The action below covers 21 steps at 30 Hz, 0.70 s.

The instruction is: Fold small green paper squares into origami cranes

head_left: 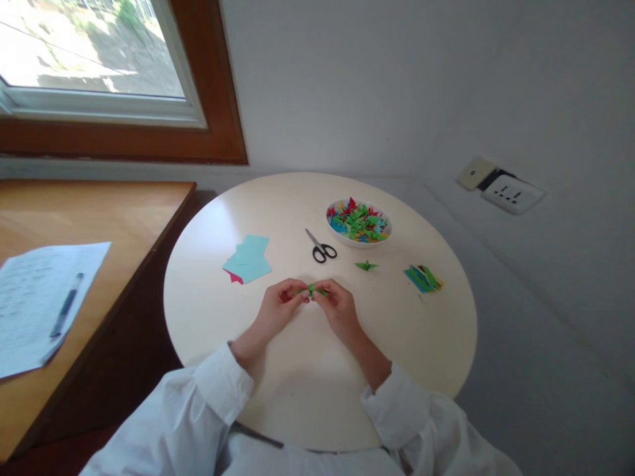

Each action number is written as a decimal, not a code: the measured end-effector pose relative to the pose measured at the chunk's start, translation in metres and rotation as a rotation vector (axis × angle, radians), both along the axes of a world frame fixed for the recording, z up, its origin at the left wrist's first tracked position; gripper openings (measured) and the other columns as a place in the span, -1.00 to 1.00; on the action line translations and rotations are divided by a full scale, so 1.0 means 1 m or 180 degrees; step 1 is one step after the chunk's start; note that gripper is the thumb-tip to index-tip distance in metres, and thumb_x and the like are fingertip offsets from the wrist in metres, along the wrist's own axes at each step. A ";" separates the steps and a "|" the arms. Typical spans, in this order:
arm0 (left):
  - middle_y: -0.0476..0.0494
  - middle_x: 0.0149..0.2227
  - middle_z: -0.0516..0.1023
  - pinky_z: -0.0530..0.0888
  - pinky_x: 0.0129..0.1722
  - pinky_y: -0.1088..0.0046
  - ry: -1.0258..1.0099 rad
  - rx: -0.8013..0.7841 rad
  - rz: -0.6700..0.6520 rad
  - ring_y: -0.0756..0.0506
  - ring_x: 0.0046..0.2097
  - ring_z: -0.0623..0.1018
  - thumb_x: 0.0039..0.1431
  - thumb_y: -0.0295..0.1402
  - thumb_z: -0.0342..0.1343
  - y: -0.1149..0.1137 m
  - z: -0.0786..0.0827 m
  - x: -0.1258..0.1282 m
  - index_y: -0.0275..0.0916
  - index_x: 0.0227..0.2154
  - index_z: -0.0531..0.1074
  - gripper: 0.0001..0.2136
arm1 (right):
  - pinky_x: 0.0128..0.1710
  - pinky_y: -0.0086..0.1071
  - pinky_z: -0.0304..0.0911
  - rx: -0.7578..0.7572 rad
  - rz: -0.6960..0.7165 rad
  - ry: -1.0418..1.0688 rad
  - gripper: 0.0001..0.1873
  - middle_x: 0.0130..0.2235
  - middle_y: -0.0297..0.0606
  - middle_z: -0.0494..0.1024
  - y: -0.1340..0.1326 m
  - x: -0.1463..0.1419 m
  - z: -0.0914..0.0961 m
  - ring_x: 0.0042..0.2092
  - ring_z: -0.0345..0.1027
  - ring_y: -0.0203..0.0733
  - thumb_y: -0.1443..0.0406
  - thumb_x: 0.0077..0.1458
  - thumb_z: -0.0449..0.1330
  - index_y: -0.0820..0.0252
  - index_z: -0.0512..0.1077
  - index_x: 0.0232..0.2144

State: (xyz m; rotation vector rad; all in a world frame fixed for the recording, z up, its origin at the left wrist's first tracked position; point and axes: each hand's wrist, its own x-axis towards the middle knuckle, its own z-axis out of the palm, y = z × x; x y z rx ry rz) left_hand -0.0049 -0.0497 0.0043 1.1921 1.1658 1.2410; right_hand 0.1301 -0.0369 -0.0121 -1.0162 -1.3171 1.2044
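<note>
Green folded paper (311,289) is nearer the wearer than the scissors (322,252), the left hand (278,303) and right hand (342,314) both pinching it; left of the scissors on the pale surface (310,363) lie light-blue sheets (254,258); right of the scissors are a white bowl (358,244), slightly beyond, a green paper crane (366,266), and coloured strips (424,279), farthest right.

Green folded paper (311,288) partly hidden by both hands' fingers (290,285)

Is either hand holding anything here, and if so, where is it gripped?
Yes: a small folded green paper piece, held between the left hand and right hand, fingers pinching its two opposite sides.
</note>
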 end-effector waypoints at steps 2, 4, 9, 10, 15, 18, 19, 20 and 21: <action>-0.07 -0.51 0.53 0.43 -0.41 0.50 -0.0036 -0.0021 0.0060 -0.02 -0.45 0.51 -0.14 -0.32 0.23 0.000 0.000 0.000 -0.32 -0.49 0.45 -0.83 | -0.37 -0.40 0.28 0.0066 -0.0108 -0.0044 -0.93 -0.46 -0.33 0.45 0.000 0.000 -0.001 -0.39 0.34 -0.27 0.29 -0.12 0.18 0.18 0.38 -0.50; -0.06 -0.53 0.52 0.43 -0.42 0.50 -0.0040 -0.0026 0.0102 -0.02 -0.46 0.51 -0.14 -0.33 0.23 0.001 -0.001 0.000 -0.31 -0.52 0.44 -0.85 | -0.36 -0.40 0.29 0.0117 -0.0164 -0.0064 -0.93 -0.46 -0.33 0.44 -0.001 0.000 -0.002 -0.38 0.34 -0.28 0.30 -0.11 0.17 0.18 0.37 -0.48; -0.09 -0.53 0.53 0.41 -0.43 0.52 0.0068 0.0037 0.0090 -0.02 -0.45 0.51 -0.14 -0.38 0.22 0.001 -0.004 -0.001 -0.32 -0.52 0.46 -0.89 | -0.33 -0.39 0.30 0.0245 -0.0119 -0.0087 -0.93 -0.43 -0.33 0.43 -0.001 0.000 -0.003 -0.37 0.35 -0.28 0.31 -0.09 0.16 0.18 0.37 -0.46; -0.10 -0.52 0.54 0.41 -0.43 0.52 0.0096 0.0048 0.0078 -0.02 -0.44 0.51 -0.13 -0.39 0.21 0.001 -0.004 -0.002 -0.32 -0.51 0.47 -0.90 | -0.34 -0.39 0.30 0.0253 -0.0094 -0.0087 -0.93 -0.43 -0.33 0.43 -0.001 0.000 -0.003 -0.37 0.34 -0.28 0.30 -0.08 0.16 0.18 0.37 -0.46; -0.14 -0.48 0.56 0.45 -0.37 0.49 0.0060 0.0159 -0.0015 -0.04 -0.40 0.53 -0.11 -0.38 0.20 -0.001 -0.004 -0.002 -0.32 -0.51 0.49 -0.90 | -0.38 -0.40 0.28 0.0274 0.0022 -0.0137 -0.91 -0.46 -0.34 0.42 0.000 0.001 -0.004 -0.40 0.33 -0.28 0.26 -0.03 0.15 0.17 0.36 -0.45; -0.13 -0.48 0.56 0.46 -0.34 0.48 -0.0030 0.0064 -0.0033 -0.04 -0.40 0.54 -0.13 -0.37 0.21 -0.001 -0.002 0.000 -0.32 -0.50 0.49 -0.88 | -0.41 -0.41 0.27 0.0272 0.0015 -0.0200 -0.90 -0.46 -0.34 0.40 0.001 0.001 -0.004 -0.42 0.32 -0.28 0.25 -0.01 0.14 0.18 0.35 -0.45; -0.13 -0.49 0.57 0.47 -0.35 0.47 -0.0060 -0.0004 -0.0034 -0.05 -0.41 0.54 -0.14 -0.37 0.22 -0.001 -0.002 0.000 -0.32 -0.49 0.49 -0.87 | -0.41 -0.41 0.26 0.0291 -0.0014 -0.0218 -0.90 -0.46 -0.34 0.40 0.000 0.001 -0.005 -0.42 0.31 -0.29 0.25 -0.01 0.13 0.18 0.34 -0.45; -0.12 -0.49 0.57 0.47 -0.36 0.47 -0.0086 -0.0068 -0.0028 -0.05 -0.41 0.55 -0.15 -0.37 0.22 -0.001 -0.001 0.001 -0.32 -0.48 0.49 -0.86 | -0.41 -0.41 0.26 0.0323 -0.0055 -0.0240 -0.90 -0.46 -0.34 0.39 0.000 0.001 -0.005 -0.42 0.31 -0.29 0.26 -0.01 0.13 0.18 0.34 -0.45; -0.11 -0.49 0.57 0.47 -0.37 0.47 -0.0103 -0.0119 -0.0017 -0.05 -0.42 0.55 -0.15 -0.36 0.22 -0.001 0.000 0.001 -0.32 -0.48 0.48 -0.86 | -0.40 -0.41 0.26 0.0367 -0.0107 -0.0267 -0.90 -0.45 -0.34 0.38 0.000 0.002 -0.005 -0.41 0.31 -0.29 0.26 0.00 0.12 0.18 0.33 -0.44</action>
